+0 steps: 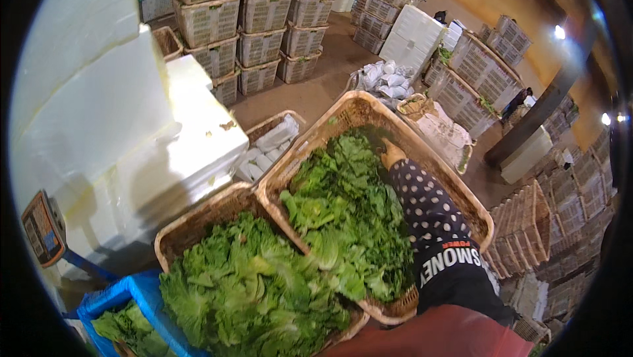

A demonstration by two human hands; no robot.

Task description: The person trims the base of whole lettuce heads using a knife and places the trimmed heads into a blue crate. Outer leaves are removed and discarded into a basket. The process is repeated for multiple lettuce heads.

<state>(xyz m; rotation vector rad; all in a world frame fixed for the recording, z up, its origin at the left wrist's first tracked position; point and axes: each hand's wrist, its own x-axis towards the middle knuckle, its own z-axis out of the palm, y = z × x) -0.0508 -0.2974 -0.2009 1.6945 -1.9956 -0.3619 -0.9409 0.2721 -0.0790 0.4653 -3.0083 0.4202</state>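
My right hand (391,153) reaches down inside a large plastic crate (445,174), at the far end of a heap of green leafy vegetables (346,208). Its fingers are partly hidden in shadow near the leaves, so its grip does not show. A dotted sleeve covers that forearm. My left hand is out of view. Beside this crate, to the left, a second crate (198,213) is piled above its rim with lettuce-like leaves (257,283). At the lower left, more leaves (126,325) lie within a blue frame (148,302).
White foam boxes (109,104) are stacked at the left, by a scale display (43,228). Wrapped white packs (272,137) lie in a crate beyond. Stacked crates (207,20) stand behind. Bagged goods (388,80), a slanting dark post (539,89) and more crates (524,228) are further right.
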